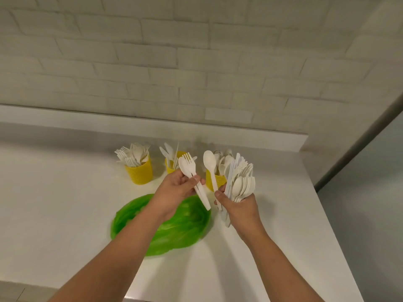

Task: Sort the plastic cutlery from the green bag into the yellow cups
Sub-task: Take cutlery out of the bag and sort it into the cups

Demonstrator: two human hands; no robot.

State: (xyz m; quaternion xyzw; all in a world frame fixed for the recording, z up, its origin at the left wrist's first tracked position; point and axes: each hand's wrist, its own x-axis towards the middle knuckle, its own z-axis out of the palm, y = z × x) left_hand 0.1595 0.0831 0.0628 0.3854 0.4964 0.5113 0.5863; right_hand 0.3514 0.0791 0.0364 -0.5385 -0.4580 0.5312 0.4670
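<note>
Left hand [174, 190] pinches fork [188, 159] and seemingly spoon [182, 165] above green bag [185, 227]; right hand [237, 205] grips cutlery bundle [242, 179].

Left hand [174, 189] pinches a fork [189, 164] and spoon together. Right hand [238, 207] grips a cutlery bundle [241, 182]. Green bag [174, 227] lies near; three yellow cups [139, 174] stand far.

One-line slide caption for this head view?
Left hand holds two utensils, right hand grips a cutlery bundle, near the green bag and three yellow cups.

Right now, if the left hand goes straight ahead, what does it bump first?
Probably the middle yellow cup, just beyond the left hand and the fork it holds, though depth is unclear.
</note>
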